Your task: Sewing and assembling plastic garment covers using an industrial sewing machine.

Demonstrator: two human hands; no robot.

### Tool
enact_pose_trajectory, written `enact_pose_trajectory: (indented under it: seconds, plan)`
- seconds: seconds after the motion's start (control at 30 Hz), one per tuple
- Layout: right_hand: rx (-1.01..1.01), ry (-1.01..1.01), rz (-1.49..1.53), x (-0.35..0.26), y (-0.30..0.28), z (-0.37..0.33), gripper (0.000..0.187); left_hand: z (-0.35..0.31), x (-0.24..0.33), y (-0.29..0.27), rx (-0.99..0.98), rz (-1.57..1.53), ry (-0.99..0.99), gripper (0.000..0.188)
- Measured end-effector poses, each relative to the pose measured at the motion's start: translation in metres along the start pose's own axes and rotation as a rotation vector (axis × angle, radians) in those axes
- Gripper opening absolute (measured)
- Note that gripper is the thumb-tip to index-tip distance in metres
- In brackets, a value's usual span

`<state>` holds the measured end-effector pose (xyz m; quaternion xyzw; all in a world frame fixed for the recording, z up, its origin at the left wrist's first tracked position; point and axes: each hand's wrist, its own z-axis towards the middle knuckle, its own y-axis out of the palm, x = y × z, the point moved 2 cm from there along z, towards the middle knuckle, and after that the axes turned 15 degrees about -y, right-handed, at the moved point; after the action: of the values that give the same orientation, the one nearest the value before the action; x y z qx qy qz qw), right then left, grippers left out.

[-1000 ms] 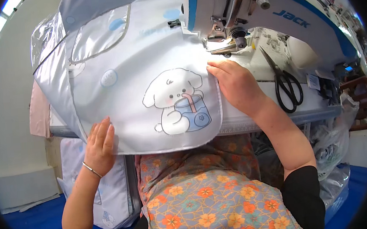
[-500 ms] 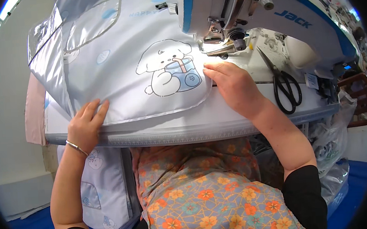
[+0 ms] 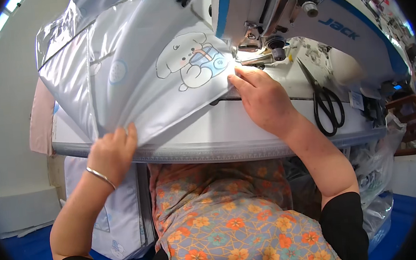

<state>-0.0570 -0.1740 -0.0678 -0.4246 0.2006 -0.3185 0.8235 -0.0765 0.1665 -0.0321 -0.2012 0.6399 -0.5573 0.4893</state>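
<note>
A pale fabric piece, printed with a white cartoon puppy holding a blue cup, lies across the sewing table at the sewing machine. My left hand has its fingers closed on the near-left edge of the fabric, drawing folds that run toward the needle area. Beside the presser foot, my right hand pinches the fabric's right edge between thumb and fingers. The needle tip is lost in the bright lamp glare. A clear glossy panel crosses the cloth's far-left part.
Black-handled scissors lie open on the table to the right of my right hand. A clear ruled strip edges the table front. Pink cloth hangs at the left; folded printed fabric sits below. Plastic bags hang at lower right.
My left hand has closed on the fabric and moved right, swinging its near edge up into a slant with folds. The puppy print has turned. My right hand stays by the presser foot.
</note>
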Motion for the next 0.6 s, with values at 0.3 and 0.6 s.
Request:
enact_pose_trajectory:
  seconds: [0.3, 0.6]
  plan:
    - [0.005, 0.019, 0.034, 0.007, -0.004, -0.002, 0.041, -0.015, 0.093, -0.051, -0.048, -0.322, 0.264, 0.027]
    - [-0.029, 0.065, 0.067, 0.01, -0.006, -0.003, 0.04, 0.036, 0.137, -0.063, -0.104, -0.785, 0.214, 0.011]
